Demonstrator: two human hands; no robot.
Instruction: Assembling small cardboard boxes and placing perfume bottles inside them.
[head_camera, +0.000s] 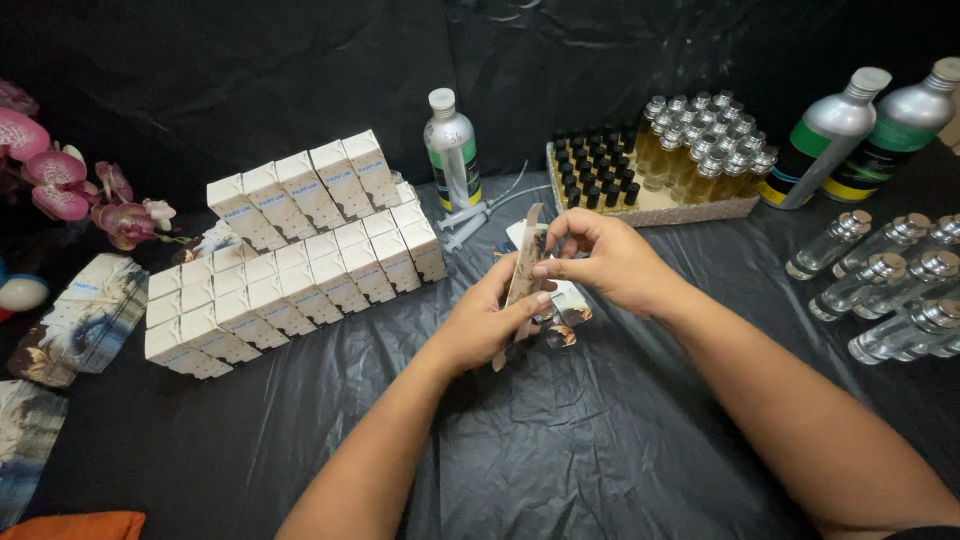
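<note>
tray (735, 209): small amber bottles (690, 155), dark + silver caps | L hand (485, 325) + R hand (605, 262): fingers pinch flat carton (524, 270) | carton's lower end hidden behind L palm

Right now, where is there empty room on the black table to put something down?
The biggest bare patch of black sheet lies near the front, between the two forearms. Another runs below the white boxes at front left. It is crowded behind: boxes to the left, the bottle tray in the middle, clear bottles lying to the right. Both hands hold a flat carton in the centre.
</note>
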